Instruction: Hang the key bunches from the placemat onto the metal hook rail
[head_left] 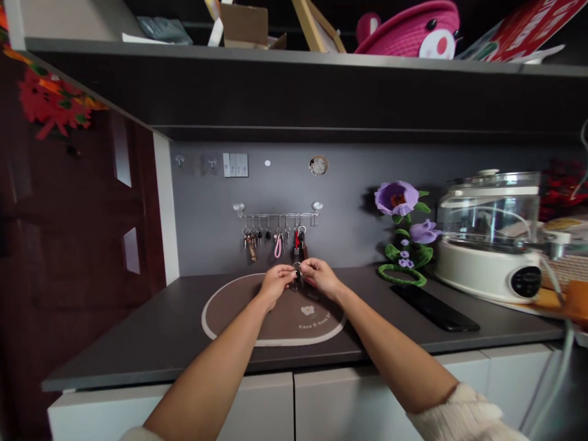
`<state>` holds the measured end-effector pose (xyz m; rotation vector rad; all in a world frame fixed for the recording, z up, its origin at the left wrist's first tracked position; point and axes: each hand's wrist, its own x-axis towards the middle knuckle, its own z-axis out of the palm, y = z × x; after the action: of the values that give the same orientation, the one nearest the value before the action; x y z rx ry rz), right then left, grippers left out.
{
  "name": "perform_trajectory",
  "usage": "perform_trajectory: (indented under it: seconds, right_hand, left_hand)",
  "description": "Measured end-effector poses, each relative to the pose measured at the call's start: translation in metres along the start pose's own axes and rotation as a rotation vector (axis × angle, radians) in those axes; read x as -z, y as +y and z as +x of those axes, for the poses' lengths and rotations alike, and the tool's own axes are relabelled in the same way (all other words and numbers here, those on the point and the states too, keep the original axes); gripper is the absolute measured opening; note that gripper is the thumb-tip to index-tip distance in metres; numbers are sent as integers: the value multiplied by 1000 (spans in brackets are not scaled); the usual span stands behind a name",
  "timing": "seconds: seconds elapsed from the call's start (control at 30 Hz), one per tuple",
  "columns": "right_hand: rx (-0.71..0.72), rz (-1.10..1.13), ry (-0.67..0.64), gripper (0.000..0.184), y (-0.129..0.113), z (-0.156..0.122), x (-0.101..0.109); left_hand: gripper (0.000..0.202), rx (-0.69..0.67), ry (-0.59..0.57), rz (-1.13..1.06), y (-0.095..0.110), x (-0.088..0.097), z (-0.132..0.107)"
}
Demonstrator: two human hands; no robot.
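Over the brown oval mat (229, 315), my left hand (275, 283) and my right hand (322, 278) meet with fingertips close together. Between them is a metal key ring (297, 266) with keys hanging from it. Both hands are closed in a pinch on this ring and its keys; the fingers partly hide them. Just above, on the grey wall, a clear hook rail (280, 215) carries several bunches of keys. Among these hang a pink strap (278, 246), a patterned fob (252, 250) and a red tag (296, 240).
A dark counter (151, 331) runs below an overhanging shelf (294, 58) with boxes and a pink basket. To the right are a black phone (434, 308), purple crocheted flowers (397, 199) and a white appliance (482, 269) with a clear top. A dark red door (87, 257) stands left.
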<state>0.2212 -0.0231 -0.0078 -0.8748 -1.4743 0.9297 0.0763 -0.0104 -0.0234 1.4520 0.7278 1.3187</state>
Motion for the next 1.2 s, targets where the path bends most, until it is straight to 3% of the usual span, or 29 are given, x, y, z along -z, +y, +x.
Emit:
perform_trajectory:
  seconds: [0.27, 0.57, 0.97, 1.2]
  right_hand:
    - [43, 14, 68, 27, -20, 10, 8]
    - [-8, 94, 232, 7, -51, 47, 25]
    - [-102, 311, 579, 10, -56, 102, 27]
    - [-165, 337, 658, 10, -49, 117, 25]
  left_hand:
    - [28, 2, 9, 27, -1, 0, 0]
    - [27, 19, 5, 75, -1, 0, -1]
    - [28, 20, -17, 80, -5, 0, 1]
    - [29, 26, -19, 73, -3, -1, -1]
